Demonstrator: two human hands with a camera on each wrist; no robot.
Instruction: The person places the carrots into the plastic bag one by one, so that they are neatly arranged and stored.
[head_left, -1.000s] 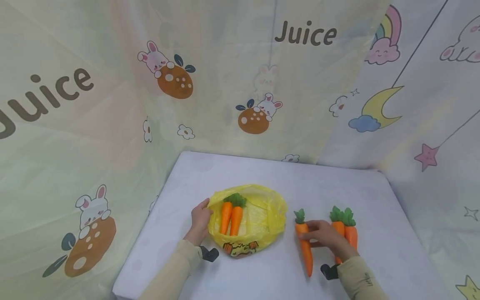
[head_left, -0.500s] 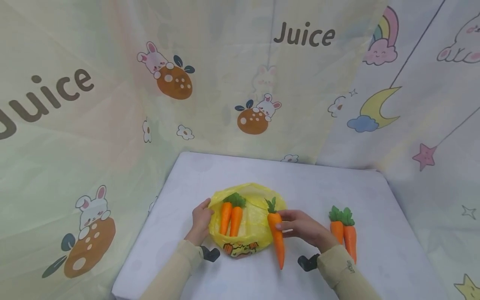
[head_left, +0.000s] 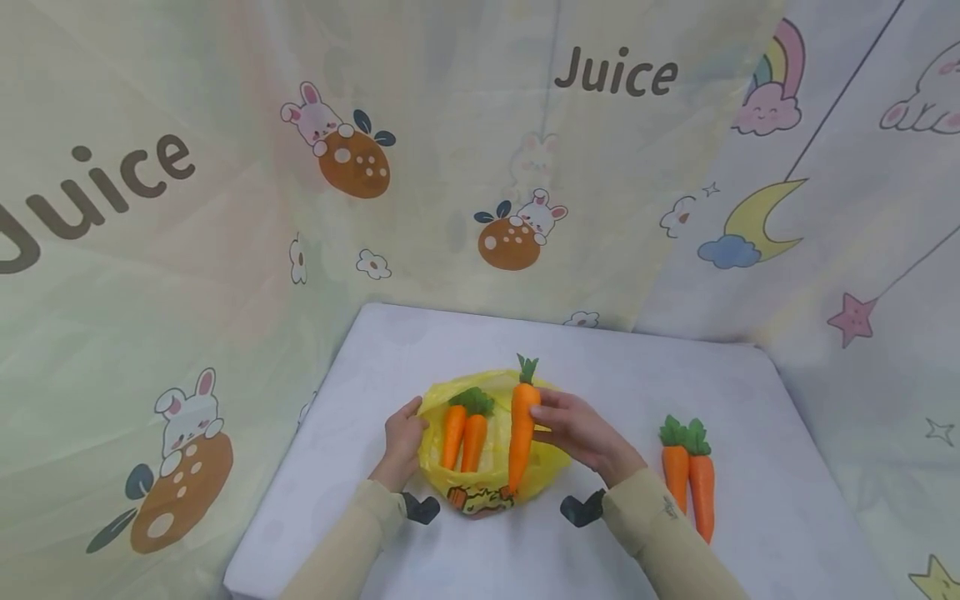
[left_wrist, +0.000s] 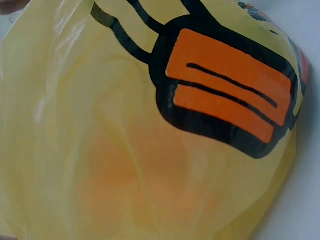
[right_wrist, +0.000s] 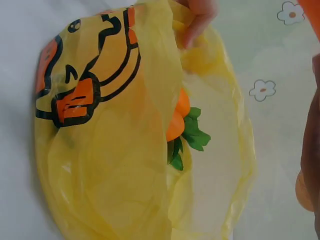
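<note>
A yellow plastic bag [head_left: 551,467] with a printed cartoon lies on the table, its mouth spread wide. My left hand [head_left: 403,439] grips its left rim; in the right wrist view that hand's fingertips [right_wrist: 200,17] show at the bag's edge. Two carrots, one on the left [head_left: 453,437] and one beside it [head_left: 473,442], lie inside with green tops showing. Above the bag's right side, my right hand [head_left: 583,432] holds another carrot [head_left: 522,429], leaves up and tip down. In the left wrist view the bag's printed wall [left_wrist: 120,110] fills most of the picture.
Two more carrots, one [head_left: 676,473] touching another [head_left: 702,493], lie on the table's right side. The white table [head_left: 637,375] is enclosed by printed cloth walls [head_left: 420,125] at the back and sides.
My right hand has carried its carrot leftward from beside the two carrots on the right to above the bag, raising it. My left hand stays on the bag's rim.
</note>
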